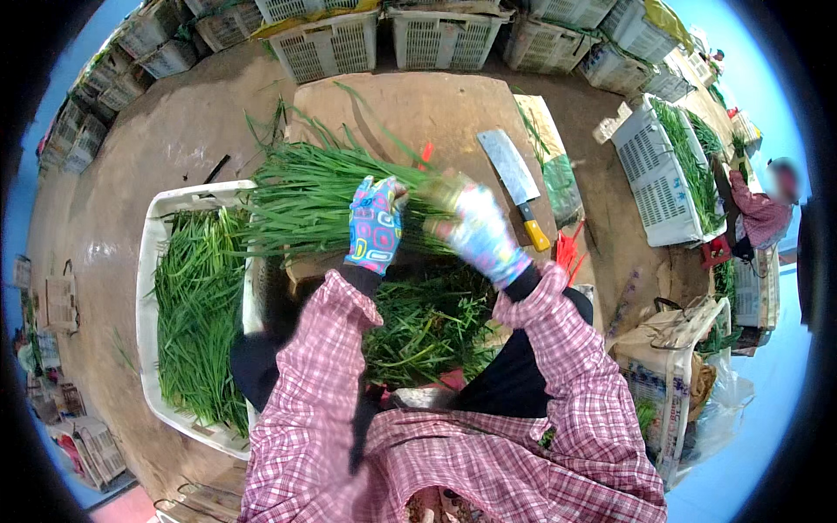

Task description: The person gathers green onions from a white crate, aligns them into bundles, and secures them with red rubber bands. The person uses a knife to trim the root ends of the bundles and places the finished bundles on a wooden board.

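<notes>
A large bunch of long green leafy stalks, resembling garlic chives, lies across the near left part of a wooden board. My left hand, in a patterned glove, is closed around the middle of the bunch. Blurred by motion, my right hand is at the bunch's right end; its fingers cannot be made out clearly. To its right a cleaver with a yellow-and-black handle rests on the board. Red strips lie just beyond the right wrist, and a red piece shows behind the bunch.
A white crate of green stalks stands at my left. Loose greens lie below my hands. Stacked crates line the far side. At right are a filled crate, a co-worker and a bag-lined crate.
</notes>
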The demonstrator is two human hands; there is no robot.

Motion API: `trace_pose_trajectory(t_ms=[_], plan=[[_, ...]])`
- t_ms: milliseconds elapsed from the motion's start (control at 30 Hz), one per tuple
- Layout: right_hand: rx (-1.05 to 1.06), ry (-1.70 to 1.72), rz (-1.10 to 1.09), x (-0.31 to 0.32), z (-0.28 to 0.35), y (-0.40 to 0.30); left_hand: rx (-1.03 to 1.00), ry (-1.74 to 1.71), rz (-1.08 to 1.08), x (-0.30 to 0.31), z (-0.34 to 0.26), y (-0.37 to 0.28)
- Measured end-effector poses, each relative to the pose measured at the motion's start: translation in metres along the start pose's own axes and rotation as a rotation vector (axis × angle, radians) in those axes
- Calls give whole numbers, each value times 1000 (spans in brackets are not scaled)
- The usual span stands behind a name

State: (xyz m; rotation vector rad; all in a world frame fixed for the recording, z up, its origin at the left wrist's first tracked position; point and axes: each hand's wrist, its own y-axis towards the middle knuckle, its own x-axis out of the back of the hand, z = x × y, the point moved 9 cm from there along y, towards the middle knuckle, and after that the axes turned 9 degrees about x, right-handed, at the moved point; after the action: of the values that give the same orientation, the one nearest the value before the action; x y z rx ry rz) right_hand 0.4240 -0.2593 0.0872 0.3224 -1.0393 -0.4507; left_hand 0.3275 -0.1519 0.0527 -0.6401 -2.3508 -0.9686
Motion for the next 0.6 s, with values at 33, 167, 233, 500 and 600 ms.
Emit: trace_pose_trajectory(t_ms=[33, 167, 233, 500, 600], plan=[[-142, 210, -122, 13, -25, 5, 0, -8, -12, 0, -1, -1], [-321, -36, 187, -24, -124, 39, 1, -6, -32, -3, 1, 1], [-390, -178, 425, -44, -144, 46, -28, -17, -75, -3, 0, -1], [-53, -343, 341, -29, -98, 27, -29, -42, -66, 0, 1, -3], [7, -323, 363, -28, -97, 22, -38, -49, -72, 2, 0, -3]])
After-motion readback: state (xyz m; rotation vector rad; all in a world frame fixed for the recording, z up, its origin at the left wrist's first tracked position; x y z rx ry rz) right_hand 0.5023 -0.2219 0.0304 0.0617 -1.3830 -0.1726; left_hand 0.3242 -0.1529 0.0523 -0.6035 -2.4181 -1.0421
